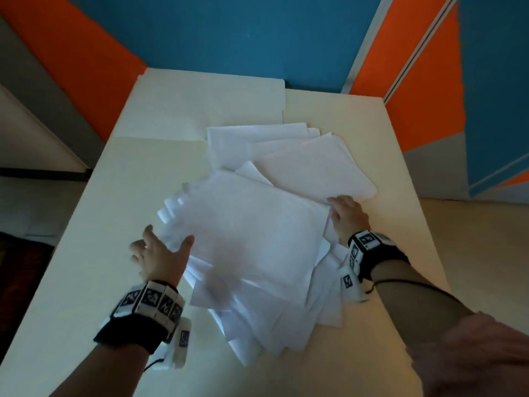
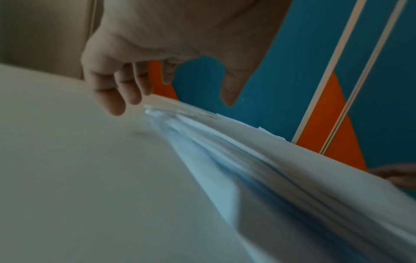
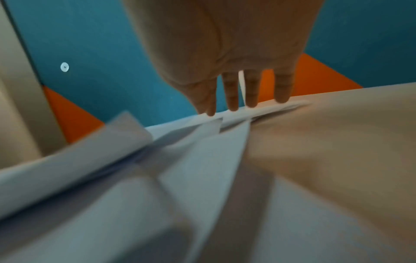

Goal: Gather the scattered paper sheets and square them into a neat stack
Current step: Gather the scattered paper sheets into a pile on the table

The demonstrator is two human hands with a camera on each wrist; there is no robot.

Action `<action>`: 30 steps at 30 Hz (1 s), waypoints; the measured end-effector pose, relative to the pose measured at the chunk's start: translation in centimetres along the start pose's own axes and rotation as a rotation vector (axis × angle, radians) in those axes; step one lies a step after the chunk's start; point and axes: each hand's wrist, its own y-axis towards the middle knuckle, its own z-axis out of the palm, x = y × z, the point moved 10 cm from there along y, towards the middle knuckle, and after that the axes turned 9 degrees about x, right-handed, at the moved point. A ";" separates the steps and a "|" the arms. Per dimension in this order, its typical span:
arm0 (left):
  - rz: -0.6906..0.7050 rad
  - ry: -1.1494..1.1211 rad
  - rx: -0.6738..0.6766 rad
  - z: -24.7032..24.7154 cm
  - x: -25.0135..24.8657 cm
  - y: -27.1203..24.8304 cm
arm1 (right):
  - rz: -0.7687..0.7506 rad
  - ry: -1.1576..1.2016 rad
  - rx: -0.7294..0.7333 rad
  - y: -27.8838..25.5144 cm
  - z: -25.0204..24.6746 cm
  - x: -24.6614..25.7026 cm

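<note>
While the paper sheets [image 1: 252, 224] lie fanned in a loose overlapping heap at the middle of the pale table [image 1: 71, 282], with corners jutting out near, far and to the left, the gathering step is judged to be under way and the squaring not yet begun. The left hand [image 1: 159, 257] is seen at the left edge of the heap, fingers straight and spread, thumb laid on or just over the top sheet; nothing is clasped by it, and in the left wrist view its fingertips [image 2: 117, 106] hang just above the table beside the layered paper edges. The right hand [image 1: 347, 216] is placed at the right side of the heap, and in the right wrist view its fingers [image 3: 233, 99] are held straight and pressed down onto the paper edges, so nothing is gripped there either. Cream folders or boards [image 1: 206, 110] are seen on the far left part of the table, partly under the far sheets. For the step to be done well, both flat hands should be drawn inward together, so that the outlying sheets are swept under or against the main heap and not creased. The far sheets by the right hand should be pulled nearer first. Only when all edges are enclosed should the bundle be stood on edge and tapped, since loose paper is likely to slide and buckle if pushed from one side only.
</note>
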 end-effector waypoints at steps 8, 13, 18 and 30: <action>-0.053 -0.172 0.125 5.6 -0.1 -3.8 | 0.032 -0.148 0.148 0.2 1.4 1.4; -0.045 -0.236 -0.022 2.8 -2.4 -0.6 | 0.032 -0.072 0.335 -2.2 4.0 2.1; -0.169 -0.195 -0.056 0.9 0.9 0.5 | -0.050 0.084 0.258 -0.9 0.4 1.3; -0.158 -0.266 0.000 3.3 3.1 0.4 | 0.044 -0.295 0.298 5.0 -1.1 0.6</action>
